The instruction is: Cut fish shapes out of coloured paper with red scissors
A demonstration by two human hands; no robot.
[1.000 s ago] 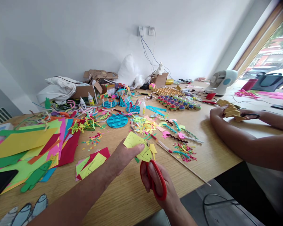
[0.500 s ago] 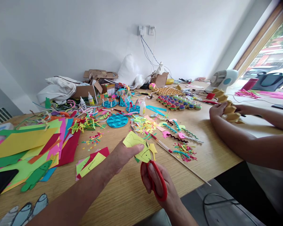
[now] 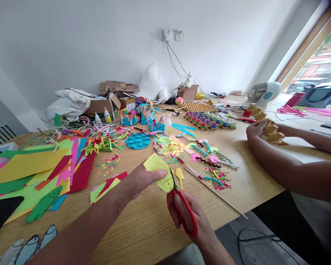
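Observation:
In the head view my left hand pinches a yellow paper with a fish outline drawn on it, the thumb flat across the drawing. My right hand is wrapped round red-handled scissors. Their dark blades lie along the right edge of the paper, by the fish's head. Just right of the blades is a yellow paper offcut. Left of my left forearm lie red and yellow paper pieces, a green paper fish and several grey-blue fish cutouts.
Coloured paper sheets cover the left side. A wooden stick, paper scraps, a blue disc and a glue bottle lie ahead. At right, another person's hands hold an egg-carton piece. A fan stands behind.
The yellow offcut now appears separated from the fish paper, with the scissor blades between them. My right hand and scissors have shifted slightly right. My left hand still holds the paper.

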